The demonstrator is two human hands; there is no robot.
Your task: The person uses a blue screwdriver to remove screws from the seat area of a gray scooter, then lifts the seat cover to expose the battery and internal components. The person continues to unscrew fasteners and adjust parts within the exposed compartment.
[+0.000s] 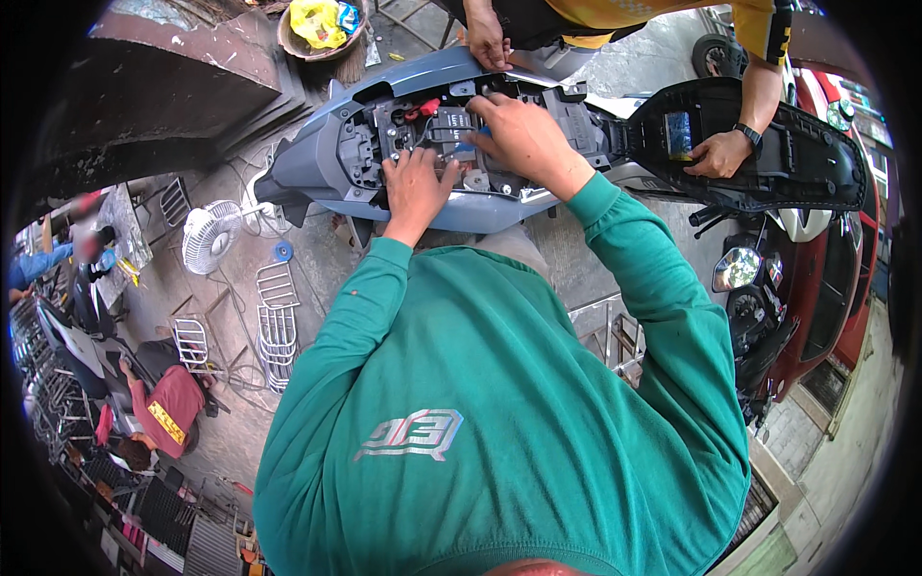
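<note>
A scooter [480, 208] with grey-blue side panels stands before me, its compartment under the seat uncovered. Inside sits a black battery [452, 123], with a red terminal cover [423, 109] at its far left corner. My left hand [419, 186] rests over the near left side of the battery, fingers spread and holding nothing I can see. My right hand [526, 137] reaches in from the right with bent fingers around a small blue piece [465, 147], mostly hidden by the fingers, beside the battery.
Across the scooter, a co-worker's hand [488, 43] touches the far panel; another hand [722, 154] is on the raised black seat [768, 178]. A white fan [211, 235] and metal racks [277, 326] stand on the left. A basket [322, 38] sits at the back; a motorcycle [754, 312] at right.
</note>
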